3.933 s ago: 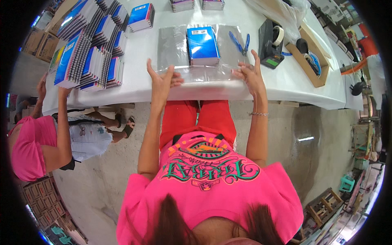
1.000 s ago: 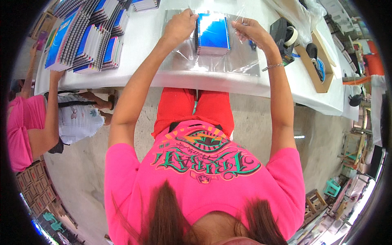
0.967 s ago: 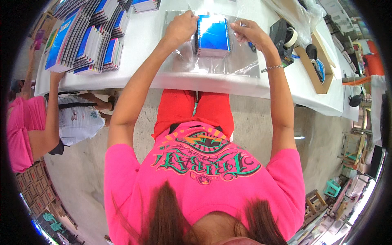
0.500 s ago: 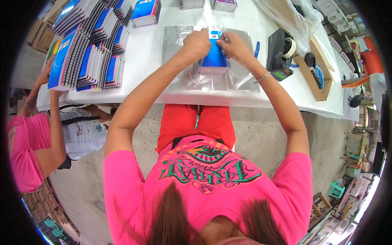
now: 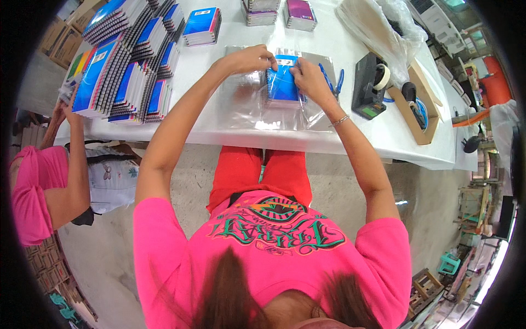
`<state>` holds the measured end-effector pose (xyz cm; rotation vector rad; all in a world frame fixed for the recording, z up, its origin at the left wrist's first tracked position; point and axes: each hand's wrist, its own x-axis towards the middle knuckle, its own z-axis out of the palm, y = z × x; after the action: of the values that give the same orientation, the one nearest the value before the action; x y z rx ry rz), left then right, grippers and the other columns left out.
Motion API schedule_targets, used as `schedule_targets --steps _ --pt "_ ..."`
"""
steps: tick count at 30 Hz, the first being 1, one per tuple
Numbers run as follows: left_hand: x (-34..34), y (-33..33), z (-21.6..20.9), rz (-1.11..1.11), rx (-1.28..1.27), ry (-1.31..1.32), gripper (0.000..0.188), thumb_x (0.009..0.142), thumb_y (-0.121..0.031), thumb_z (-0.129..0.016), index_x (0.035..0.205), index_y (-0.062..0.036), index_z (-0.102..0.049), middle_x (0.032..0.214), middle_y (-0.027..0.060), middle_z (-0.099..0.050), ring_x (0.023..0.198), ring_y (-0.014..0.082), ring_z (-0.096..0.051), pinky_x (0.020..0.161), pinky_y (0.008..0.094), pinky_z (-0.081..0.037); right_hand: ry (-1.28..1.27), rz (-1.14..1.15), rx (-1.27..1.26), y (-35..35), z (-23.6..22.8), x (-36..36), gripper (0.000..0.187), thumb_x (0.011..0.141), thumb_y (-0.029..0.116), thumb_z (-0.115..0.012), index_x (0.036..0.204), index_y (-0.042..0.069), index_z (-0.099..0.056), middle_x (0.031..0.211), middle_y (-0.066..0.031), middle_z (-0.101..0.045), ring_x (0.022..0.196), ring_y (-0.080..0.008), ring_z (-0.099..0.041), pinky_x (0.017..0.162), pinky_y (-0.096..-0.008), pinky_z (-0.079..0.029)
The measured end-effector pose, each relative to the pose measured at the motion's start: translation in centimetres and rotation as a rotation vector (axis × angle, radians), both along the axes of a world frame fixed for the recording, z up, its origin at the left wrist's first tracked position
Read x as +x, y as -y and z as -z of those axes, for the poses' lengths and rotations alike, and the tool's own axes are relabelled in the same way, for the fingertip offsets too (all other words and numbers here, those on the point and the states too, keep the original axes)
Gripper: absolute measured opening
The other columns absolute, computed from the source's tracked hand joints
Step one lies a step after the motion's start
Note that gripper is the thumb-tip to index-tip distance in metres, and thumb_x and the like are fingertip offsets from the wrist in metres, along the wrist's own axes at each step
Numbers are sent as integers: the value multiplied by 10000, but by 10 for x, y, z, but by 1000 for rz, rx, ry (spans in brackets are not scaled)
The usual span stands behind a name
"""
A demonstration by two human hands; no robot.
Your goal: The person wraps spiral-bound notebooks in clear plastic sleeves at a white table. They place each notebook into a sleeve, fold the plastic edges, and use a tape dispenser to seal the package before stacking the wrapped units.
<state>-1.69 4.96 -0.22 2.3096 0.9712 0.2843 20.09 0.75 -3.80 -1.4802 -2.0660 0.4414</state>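
Observation:
A stack of blue spiral notebooks (image 5: 283,88) with a white label near its top edge lies in front of me on clear plastic sheets (image 5: 241,112). My left hand (image 5: 255,59) bends over the stack's upper left corner, fingers curled down beside the label; what lies under its fingertips is too small to make out. At the upper right edge my right hand (image 5: 311,78) is closed, thumb and fingers pressed together against the stack's side, and its grip is partly hidden. Blue-handled pliers or cutters (image 5: 334,82) rest just right of that hand.
A black tape dispenser (image 5: 367,90) and an open cardboard box (image 5: 424,118) stand to the right, below crumpled clear plastic (image 5: 378,27). Tall notebook piles (image 5: 123,66) fill the left, where a co-worker's hands (image 5: 66,112) touch them. More stacks (image 5: 201,26) sit farther back.
My left hand has shifted left, away from the label, and its fingers have loosened from a fist. My right hand stays by the upper right edge. The view has shifted slightly.

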Motion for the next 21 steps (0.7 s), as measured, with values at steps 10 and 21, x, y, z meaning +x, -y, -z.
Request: schedule_targets --steps 10,21 --pt "2 38 41 -199 202 141 618 733 -445 -731 1283 -212 -573 1401 22 -472 1312 295 -416 1074 467 -321 -195 73 -192 10 -9 -1 250 914 198 -566 953 -49 -573 729 -214 -635 639 -322 -637 583 -426 -477" --pt "19 45 40 -249 122 -11 913 662 -722 -690 1422 -276 -446 1552 -29 -298 1474 302 -99 1094 716 -38 -403 42 -370 1 -5 4 263 911 198 -526 908 -61 -575 670 -115 -584 609 -196 -579 554 -349 -440"
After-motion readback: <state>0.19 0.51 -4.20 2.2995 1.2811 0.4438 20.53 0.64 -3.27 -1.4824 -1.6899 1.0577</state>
